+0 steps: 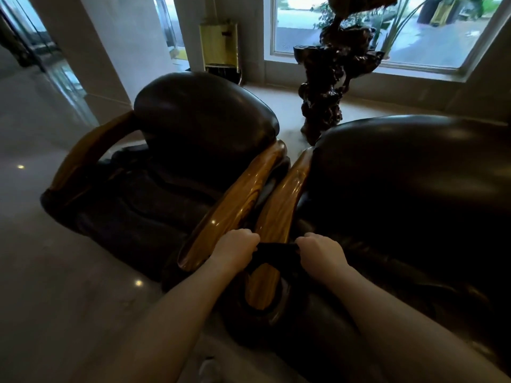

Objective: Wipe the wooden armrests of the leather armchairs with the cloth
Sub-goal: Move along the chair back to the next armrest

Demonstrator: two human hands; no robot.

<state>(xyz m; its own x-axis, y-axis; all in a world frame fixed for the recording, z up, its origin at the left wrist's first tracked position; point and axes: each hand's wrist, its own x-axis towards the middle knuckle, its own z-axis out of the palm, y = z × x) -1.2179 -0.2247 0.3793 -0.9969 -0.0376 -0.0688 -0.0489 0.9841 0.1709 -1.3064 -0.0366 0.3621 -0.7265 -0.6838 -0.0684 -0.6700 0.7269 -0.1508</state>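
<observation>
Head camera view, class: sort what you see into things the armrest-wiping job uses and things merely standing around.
Part of the job:
- dark cloth, stretched over an armrest
- left hand and right hand, gripping its ends
- wooden armrests
- leather armchairs

Just standing about:
- carved dark stand
- yellow box
- window

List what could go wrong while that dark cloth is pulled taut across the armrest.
1. The cloth, stretched between left hand and right hand, covers only a narrow band of the armrest, so patches may be missed.
2. The neighbouring armrest sits close; knuckles could knock it.
</observation>
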